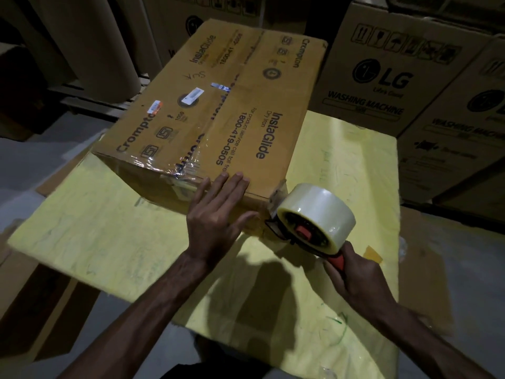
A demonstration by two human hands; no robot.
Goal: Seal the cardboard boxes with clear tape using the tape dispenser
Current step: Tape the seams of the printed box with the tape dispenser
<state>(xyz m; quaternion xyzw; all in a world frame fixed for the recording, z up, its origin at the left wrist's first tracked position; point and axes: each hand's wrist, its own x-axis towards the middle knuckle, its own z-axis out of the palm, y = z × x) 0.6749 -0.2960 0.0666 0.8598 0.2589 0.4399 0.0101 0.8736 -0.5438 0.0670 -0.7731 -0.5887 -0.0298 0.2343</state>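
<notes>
A: Cardboard first: our Crompton InstaGlide dry-iron box lies on the yellow sheet, under and beyond our left hand.

B: And how does that hand lie?

A: Flat and wide, fingers straight. The palm is against the box's near face, the fingertips reach over its top edge, and the thumb spreads out toward the dispenser.

B: We see our right hand to the right of it, nearer to us.

A: Yes, its fingers are wrapped round the orange handle of the tape dispenser. The roll of clear tape sits just above that hand, and the dispenser's front end touches the box's near right corner, just beside our left thumb.

B: Any tape on the box already?

A: Crinkled clear tape shines along the near top edge, just left of our left fingertips. A strip runs away from them along the centre seam.

B: And beyond our right hand?

A: LG washing machine cartons stand stacked, well apart from it.
</notes>
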